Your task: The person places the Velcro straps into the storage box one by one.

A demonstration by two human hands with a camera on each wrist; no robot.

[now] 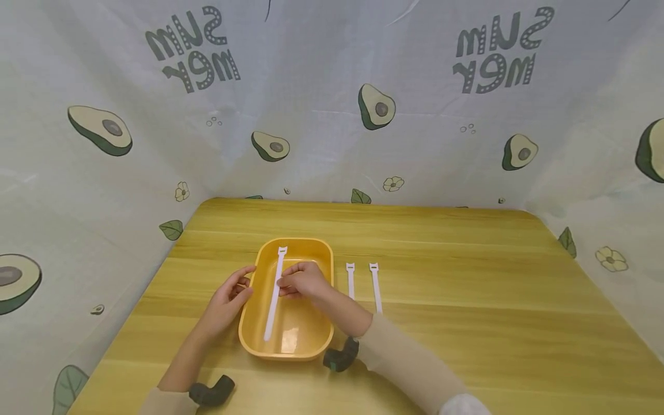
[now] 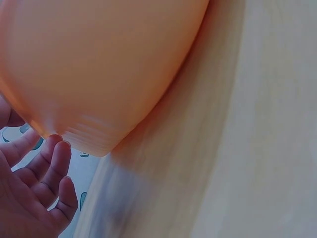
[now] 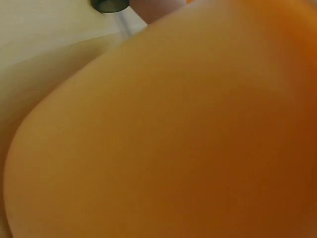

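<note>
A yellow rectangular tray sits on the table at left of centre. My left hand rests against its left side, index finger and thumb at the rim. In the left wrist view, loosely bent fingers touch the tray's outer wall. Over the tray's inside, my right hand pinches a white strap-like cable tie near its middle. That tie runs lengthwise, its slotted head towards the far rim. Tray wall fills most of the right wrist view, where the right hand's fingers do not show.
Two more white cable ties, a nearer one and one farther right, lie right of the tray; the right forearm partly hides them. The wooden table meets an avocado-print curtain at the back and sides.
</note>
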